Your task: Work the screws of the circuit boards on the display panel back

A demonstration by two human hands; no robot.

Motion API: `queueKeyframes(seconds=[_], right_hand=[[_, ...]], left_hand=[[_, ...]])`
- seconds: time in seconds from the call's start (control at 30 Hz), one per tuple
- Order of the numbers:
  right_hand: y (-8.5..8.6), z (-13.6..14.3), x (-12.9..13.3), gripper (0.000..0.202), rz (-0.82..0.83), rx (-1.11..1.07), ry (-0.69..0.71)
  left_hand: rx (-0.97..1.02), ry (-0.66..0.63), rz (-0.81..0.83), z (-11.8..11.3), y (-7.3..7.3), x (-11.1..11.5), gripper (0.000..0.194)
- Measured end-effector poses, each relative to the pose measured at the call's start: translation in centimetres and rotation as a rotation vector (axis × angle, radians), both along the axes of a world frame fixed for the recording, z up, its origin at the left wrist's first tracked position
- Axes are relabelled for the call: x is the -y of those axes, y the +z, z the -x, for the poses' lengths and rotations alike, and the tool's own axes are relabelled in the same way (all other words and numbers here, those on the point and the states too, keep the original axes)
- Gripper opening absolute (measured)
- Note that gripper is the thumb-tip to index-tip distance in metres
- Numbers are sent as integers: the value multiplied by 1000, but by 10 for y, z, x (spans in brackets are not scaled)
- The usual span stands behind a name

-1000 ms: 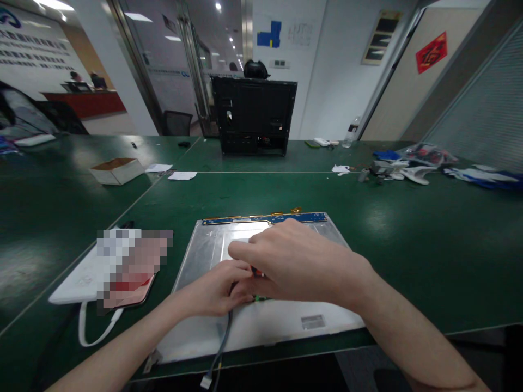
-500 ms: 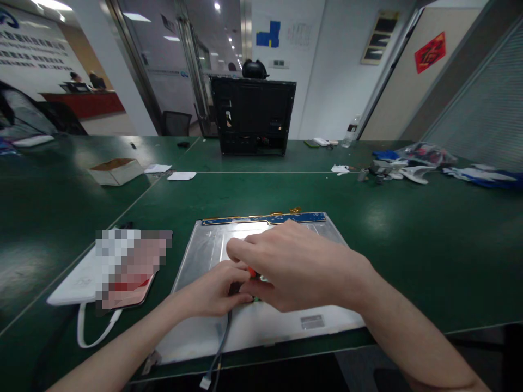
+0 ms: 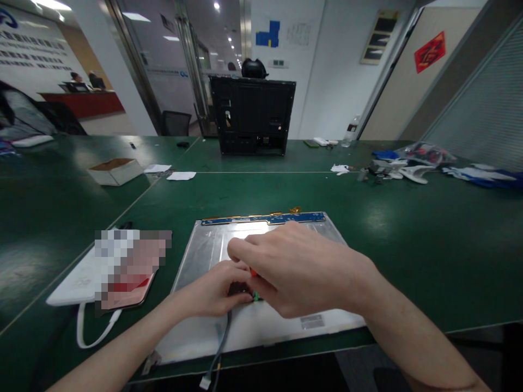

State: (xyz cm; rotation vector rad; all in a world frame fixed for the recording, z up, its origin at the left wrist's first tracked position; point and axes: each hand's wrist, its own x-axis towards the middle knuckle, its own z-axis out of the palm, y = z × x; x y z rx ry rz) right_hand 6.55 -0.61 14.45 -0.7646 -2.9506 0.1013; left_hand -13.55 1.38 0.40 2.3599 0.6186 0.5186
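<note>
A flat display panel (image 3: 192, 261) lies face down, its metal back up and a blue circuit strip (image 3: 265, 219) along its far edge. My right hand (image 3: 294, 267) is over its middle, fingers wrapped round a screwdriver-like tool (image 3: 253, 271); only a bit of its orange-red handle shows. Close against it is my left hand (image 3: 223, 286), fingers curled and thumb tip beside a small green circuit board (image 3: 256, 296). What the left fingers pinch is hidden. From under that hand, a dark cable (image 3: 224, 337) runs to a white connector (image 3: 205, 383) over the table's front edge.
Left of the panel lie a white power bank-like slab with a cable (image 3: 69, 283) and a pinkish phone (image 3: 139, 296), partly blurred out. Farther off are an open carton (image 3: 116, 171), a black monitor housing (image 3: 253, 114), a bottle (image 3: 350, 133) and scattered bags and parts (image 3: 408, 163).
My right hand has turned slightly, its thumb tucking under and its lower edge dropping a little. More of the green board shows beside my left thumb. My left hand stays put.
</note>
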Motion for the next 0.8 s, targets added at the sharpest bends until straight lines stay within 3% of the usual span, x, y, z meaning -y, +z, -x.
queueKeyframes(seconds=[0.23, 0.47, 0.7, 0.8], right_hand=[[-3, 1, -2, 7, -75, 10, -104], [3, -2, 0, 19, 25, 37, -18], [-4, -1, -1, 10, -87, 34, -148], [-2, -1, -2, 10, -62, 37, -117]], left_hand=[[-26, 25, 17, 0, -3, 1, 7], [-29, 30, 5, 1, -4, 1, 7], [-15, 12, 20, 0, -3, 0, 6], [-5, 11, 29, 0, -2, 1, 6]])
